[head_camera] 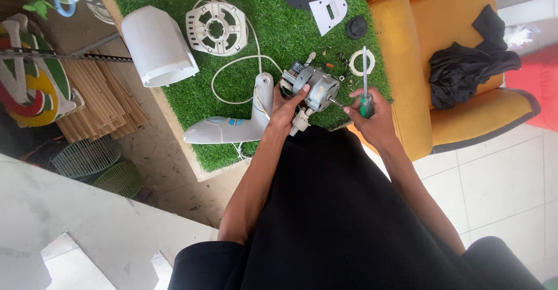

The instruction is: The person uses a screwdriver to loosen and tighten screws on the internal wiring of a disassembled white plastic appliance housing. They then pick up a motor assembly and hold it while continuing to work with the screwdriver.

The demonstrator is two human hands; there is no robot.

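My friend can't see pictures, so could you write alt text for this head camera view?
Seen from above, a person's left hand grips a grey fan motor while the right hand holds a green-handled screwdriver upright. Both are over a green turf mat strewn with white fan parts, beside a yellow armchair.

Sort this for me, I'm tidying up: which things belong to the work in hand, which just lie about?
In hand: fan motor, left hand; screwdriver, right hand; fan neck.
Lying about: black cloth, white cover, wire baskets.

Bright, even daylight — soft shadows, sharp focus, wide-angle bending at edges.
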